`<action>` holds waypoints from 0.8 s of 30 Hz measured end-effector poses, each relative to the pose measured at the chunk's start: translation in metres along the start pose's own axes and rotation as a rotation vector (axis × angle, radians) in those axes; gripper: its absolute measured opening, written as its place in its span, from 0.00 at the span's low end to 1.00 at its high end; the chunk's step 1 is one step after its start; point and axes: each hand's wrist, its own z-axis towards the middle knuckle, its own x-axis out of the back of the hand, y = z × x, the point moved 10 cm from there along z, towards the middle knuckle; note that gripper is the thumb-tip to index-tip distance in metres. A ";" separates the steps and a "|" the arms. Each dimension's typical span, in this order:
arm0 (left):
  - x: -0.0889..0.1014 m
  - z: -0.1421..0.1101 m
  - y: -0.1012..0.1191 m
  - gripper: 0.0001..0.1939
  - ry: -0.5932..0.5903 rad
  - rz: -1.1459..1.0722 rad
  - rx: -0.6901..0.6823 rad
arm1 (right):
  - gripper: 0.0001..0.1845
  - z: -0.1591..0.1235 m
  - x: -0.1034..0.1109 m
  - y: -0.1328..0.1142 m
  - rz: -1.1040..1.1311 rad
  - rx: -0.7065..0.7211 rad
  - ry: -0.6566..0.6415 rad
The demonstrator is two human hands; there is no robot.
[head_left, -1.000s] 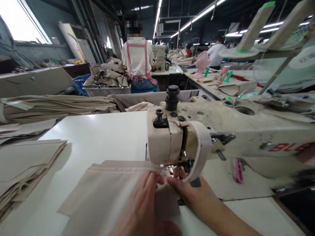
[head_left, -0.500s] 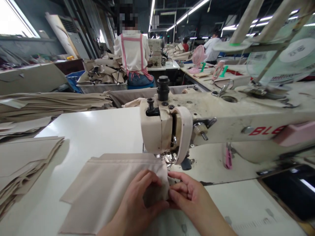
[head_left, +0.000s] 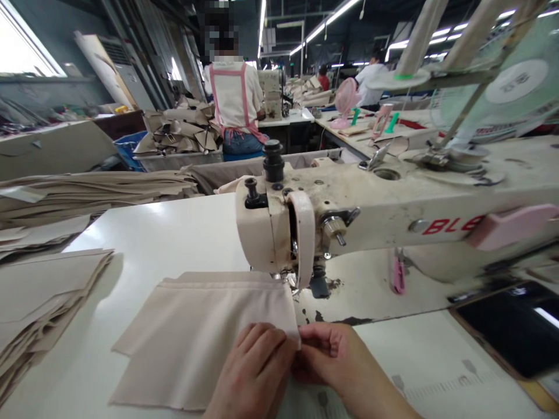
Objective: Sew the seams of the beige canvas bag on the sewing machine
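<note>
A beige fabric piece (head_left: pixel 196 326) with a stitched upper hem lies on the white sewing table, its upper right corner under the needle area of the sewing machine (head_left: pixel 271 233). My left hand (head_left: pixel 257 366) is closed over the fabric's right part, fingers curled on it near the edge; its thumb is hidden. Beside it, my right hand (head_left: pixel 327 355) pinches the right edge of the same fabric between thumb and fingers, just below the machine's presser foot. Both hands are nearly touching.
Stacked beige fabric pieces (head_left: pixel 39 308) lie at the left. Right of the needle are pink thread snips (head_left: pixel 397 273) and a dark phone (head_left: pixel 510 326). A green fan (head_left: pixel 502 87) stands behind the machine arm. Farther back, a person in a pink-strapped apron (head_left: pixel 236 99) sits facing away.
My left hand has swung right and its fingers have closed down on the fabric edge. My right hand has shifted slightly along that edge. The view has turned a little right.
</note>
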 end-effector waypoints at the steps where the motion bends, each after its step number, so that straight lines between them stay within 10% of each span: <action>1: 0.001 0.000 0.000 0.09 0.001 -0.022 0.003 | 0.10 -0.001 0.000 0.000 -0.006 -0.003 0.004; 24: 0.007 -0.002 0.009 0.11 0.050 0.092 -0.102 | 0.11 -0.006 0.001 0.002 0.019 -0.098 -0.018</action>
